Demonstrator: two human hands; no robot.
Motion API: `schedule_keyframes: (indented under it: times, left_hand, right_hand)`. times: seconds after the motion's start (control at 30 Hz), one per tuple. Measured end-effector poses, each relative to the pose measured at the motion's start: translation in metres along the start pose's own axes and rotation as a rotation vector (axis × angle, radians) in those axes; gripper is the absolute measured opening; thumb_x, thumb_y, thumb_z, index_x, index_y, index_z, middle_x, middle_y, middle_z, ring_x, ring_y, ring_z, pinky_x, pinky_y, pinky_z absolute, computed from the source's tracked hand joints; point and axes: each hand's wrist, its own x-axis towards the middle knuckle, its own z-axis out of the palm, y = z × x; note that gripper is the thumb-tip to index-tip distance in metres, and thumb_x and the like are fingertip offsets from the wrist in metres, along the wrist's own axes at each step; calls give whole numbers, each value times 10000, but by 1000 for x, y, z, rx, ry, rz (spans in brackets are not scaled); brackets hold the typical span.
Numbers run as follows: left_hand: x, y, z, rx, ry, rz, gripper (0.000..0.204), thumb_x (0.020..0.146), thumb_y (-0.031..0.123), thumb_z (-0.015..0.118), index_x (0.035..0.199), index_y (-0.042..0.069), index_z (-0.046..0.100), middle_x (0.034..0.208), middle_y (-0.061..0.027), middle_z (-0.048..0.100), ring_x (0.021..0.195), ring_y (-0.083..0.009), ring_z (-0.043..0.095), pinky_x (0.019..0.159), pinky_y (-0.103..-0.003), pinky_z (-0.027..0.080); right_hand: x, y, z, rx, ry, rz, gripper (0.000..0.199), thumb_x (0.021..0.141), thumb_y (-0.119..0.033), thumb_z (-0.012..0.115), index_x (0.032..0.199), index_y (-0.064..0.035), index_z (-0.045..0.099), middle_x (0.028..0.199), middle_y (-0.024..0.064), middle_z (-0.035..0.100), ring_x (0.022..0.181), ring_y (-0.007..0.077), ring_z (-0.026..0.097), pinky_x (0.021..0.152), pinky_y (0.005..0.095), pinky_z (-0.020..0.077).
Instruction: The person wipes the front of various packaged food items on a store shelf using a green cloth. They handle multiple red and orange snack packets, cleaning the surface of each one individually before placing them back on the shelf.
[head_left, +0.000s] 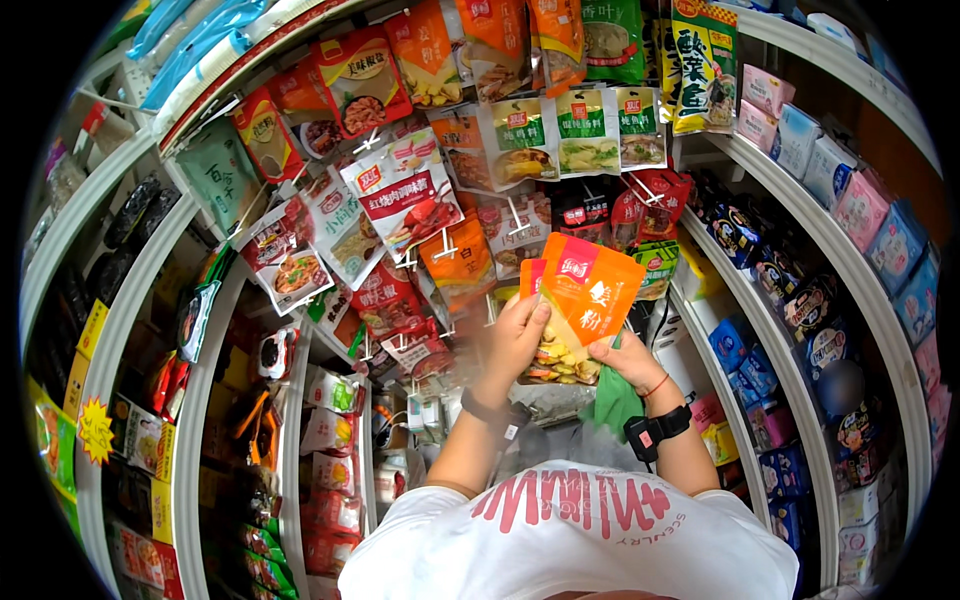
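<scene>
Orange seasoning packets, at least two stacked together, are held up in front of the rack. Printed food pieces show on the front packet's lower part. My left hand is closed on their left edge. At their lower right, my right hand is closed with its thumb over the front packet. A green piece of plastic or cloth hangs below my right hand; whether that hand grips it too I cannot tell. Dark bands circle both wrists.
White hooks stick out between hanging packets, among them a red-and-white sauce packet and an orange packet. Curved white shelves of packaged goods stand at left. Shelves at right hold pink and blue packs.
</scene>
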Motion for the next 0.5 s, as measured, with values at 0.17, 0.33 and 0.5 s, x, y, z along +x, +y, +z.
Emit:
schedule_keyframes:
  times: [0.17,0.33,0.5]
  left_hand:
    - [27,6,3,-182,42,41,480,924,219,570,1321,22,386,1301,-120,453,1069,-213,539,954,-327,399]
    - [95,15,-44,-385,220,-55,461,946,183,524,1338,-10,377,1313,-145,456,1125,-209,536,904,-321,483]
    - [191,18,-89,-908,388,-41,436,928,142,547,1275,-85,412,1257,-178,485,1170,-258,490,1005,-365,427]
  right_hand:
    - [7,-3,-1,129,52,-74,308,864,-218,683,1097,-23,629,1020,6,642,894,83,574,796,256,466]
    - [17,-8,-5,120,127,-143,298,867,-201,679,1100,-25,620,1029,1,637,906,80,565,812,250,453]
    - [23,-14,-10,193,222,-217,291,864,-200,682,1089,-28,615,1043,5,631,924,87,565,835,255,445]
